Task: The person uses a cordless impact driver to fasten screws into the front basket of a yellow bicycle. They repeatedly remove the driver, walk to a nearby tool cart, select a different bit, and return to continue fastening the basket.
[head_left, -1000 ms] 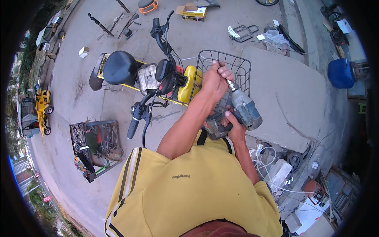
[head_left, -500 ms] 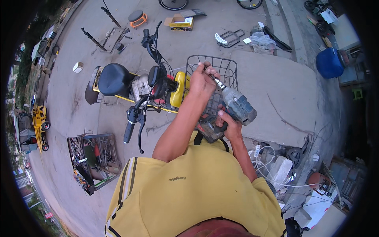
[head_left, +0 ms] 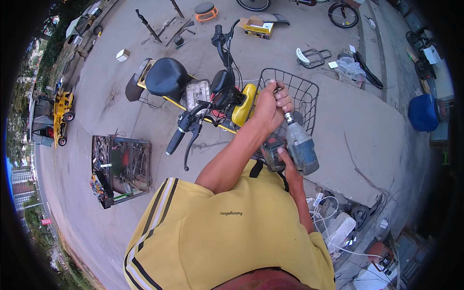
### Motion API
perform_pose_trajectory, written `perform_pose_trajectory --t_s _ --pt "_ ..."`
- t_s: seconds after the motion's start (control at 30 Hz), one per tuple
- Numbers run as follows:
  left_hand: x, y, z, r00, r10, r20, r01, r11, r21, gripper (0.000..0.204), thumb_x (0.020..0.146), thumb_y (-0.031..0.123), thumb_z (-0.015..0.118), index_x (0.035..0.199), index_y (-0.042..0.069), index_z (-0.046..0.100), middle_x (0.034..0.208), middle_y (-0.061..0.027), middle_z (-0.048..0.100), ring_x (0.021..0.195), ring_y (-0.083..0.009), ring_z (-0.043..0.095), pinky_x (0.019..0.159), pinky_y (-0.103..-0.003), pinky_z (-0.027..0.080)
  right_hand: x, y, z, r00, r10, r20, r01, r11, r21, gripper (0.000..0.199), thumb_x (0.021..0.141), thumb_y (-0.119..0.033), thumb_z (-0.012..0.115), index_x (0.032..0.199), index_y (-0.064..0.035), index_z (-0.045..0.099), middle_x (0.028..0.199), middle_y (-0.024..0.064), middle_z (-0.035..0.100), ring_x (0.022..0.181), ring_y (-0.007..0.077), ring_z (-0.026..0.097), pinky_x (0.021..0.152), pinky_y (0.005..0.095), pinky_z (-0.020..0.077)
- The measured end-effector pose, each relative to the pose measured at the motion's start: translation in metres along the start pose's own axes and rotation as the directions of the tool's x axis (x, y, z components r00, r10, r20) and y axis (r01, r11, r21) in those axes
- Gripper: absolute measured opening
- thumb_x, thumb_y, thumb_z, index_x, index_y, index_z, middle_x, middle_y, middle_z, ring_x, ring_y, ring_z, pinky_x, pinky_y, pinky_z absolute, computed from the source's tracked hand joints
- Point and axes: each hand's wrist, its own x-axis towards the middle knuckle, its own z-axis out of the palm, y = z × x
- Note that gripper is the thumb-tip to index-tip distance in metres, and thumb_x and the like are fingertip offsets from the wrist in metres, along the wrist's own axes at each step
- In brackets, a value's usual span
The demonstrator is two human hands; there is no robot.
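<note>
A: What's in the hands?
B: Right hand [head_left: 289,166] grips a grey power drill [head_left: 299,147], fingers wrapped round its handle. Left hand [head_left: 270,104] clenched at the bit end, by the wire basket [head_left: 307,94].
A: Drill direction?
B: Long axis tilted, nose up-left twd basket rim, over the yellow scooter [head_left: 241,104].

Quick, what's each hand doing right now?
Left hand: closed around the front end of the power drill, by the wire basket.
Right hand: closed on the drill's grip.
</note>
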Motion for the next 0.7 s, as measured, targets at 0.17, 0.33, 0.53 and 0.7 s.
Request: perform_pose_trajectory --t_s 0.17,0.33,0.53,0.7 --pt "-0.014 0.0 -0.006 0.996 0.081 -0.047 -0.08 0.997 0.01 0.032 0.11 0.037 0.036 0.101 0.01 0.05 0.068 0.0034 0.037 0.057 -0.0102 0.037 0.058 -0.029 0.037 -0.002 0.001 0.003 0.995 0.08 0.058 -0.077 0.996 -0.045 0.039 0.092 -0.019 0.073 0.126 -0.0016 0.061 0.09 -0.0002 0.057 0.076 0.0095 0.052 0.071 0.0265 0.0453" --pt "-0.041 0.008 -0.003 0.987 0.157 -0.034 -0.158 0.987 -0.025 0.026 0.109 0.033 0.044 0.107 0.008 0.05 0.075 0.0023 0.042 0.063 -0.0116 0.041 0.064 -0.03 0.04 -0.012 -0.001 0.008 0.999 0.014 0.038 -0.009 0.992 -0.126 0.033 0.092 -0.022 0.075 0.116 -0.001 0.065 0.088 0.0037 0.066 0.078 0.0139 0.06 0.07 0.0318 0.0497" --pt "-0.075 0.029 0.004 0.968 0.245 -0.051 -0.234 0.959 0.162 0.022 0.108 0.026 0.048 0.107 0.006 0.054 0.076 0.0026 0.046 0.06 -0.0064 0.04 0.054 -0.025 0.037 -0.025 0.0 0.018 0.908 -0.36 0.212 0.381 0.505 -0.774 0.03 0.089 -0.019 0.076 0.112 -0.0005 0.069 0.098 0.0093 0.072 0.085 0.0215 0.067 0.077 0.0348 0.053" --pt "-0.098 0.052 0.004 0.942 0.309 -0.133 -0.284 0.941 0.183 0.023 0.107 0.026 0.049 0.107 0.004 0.058 0.08 0.0004 0.054 0.063 -0.0077 0.045 0.056 -0.025 0.041 -0.032 0.001 0.035 0.917 -0.366 0.161 0.368 0.612 -0.7 0.028 0.088 -0.018 0.074 0.111 -0.0017 0.07 0.101 0.0147 0.072 0.089 0.0293 0.069 0.08 0.0387 0.0537"
